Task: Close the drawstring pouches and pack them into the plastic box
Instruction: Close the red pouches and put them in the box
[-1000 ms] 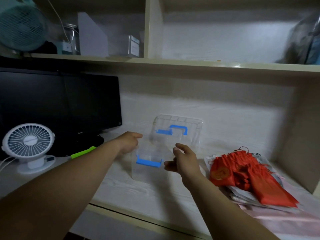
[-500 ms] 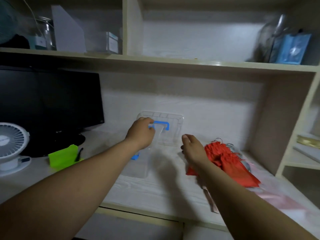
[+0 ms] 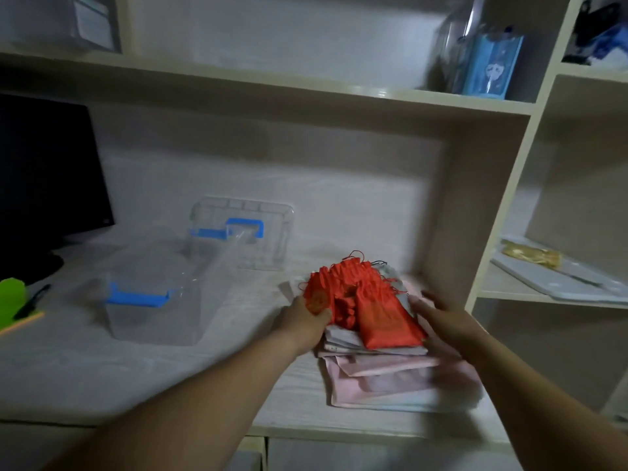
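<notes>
A heap of red drawstring pouches (image 3: 360, 294) with loose cords lies on a stack of pale pink and grey fabric pieces (image 3: 390, 375) at the right of the desk. My left hand (image 3: 304, 322) grips the heap's left edge, its thumb on a pouch with a gold print. Along the right side of the heap lies my right hand (image 3: 438, 321), fingers stretched out and touching it. The clear plastic box (image 3: 153, 321) with blue latches stands open to the left, with nothing visible inside. Its clear lid (image 3: 268, 229) with a blue handle leans on the back wall.
A black monitor (image 3: 47, 178) stands at the far left, with a green object (image 3: 10, 300) and a black pen (image 3: 32, 302) in front of it. A shelf runs overhead. A side panel (image 3: 452, 215) closes the desk right of the pile, with side shelves beyond.
My left hand has left the box and moved right to the red pouches. My right hand has come down onto the right side of the pile. The view has swung to the right.
</notes>
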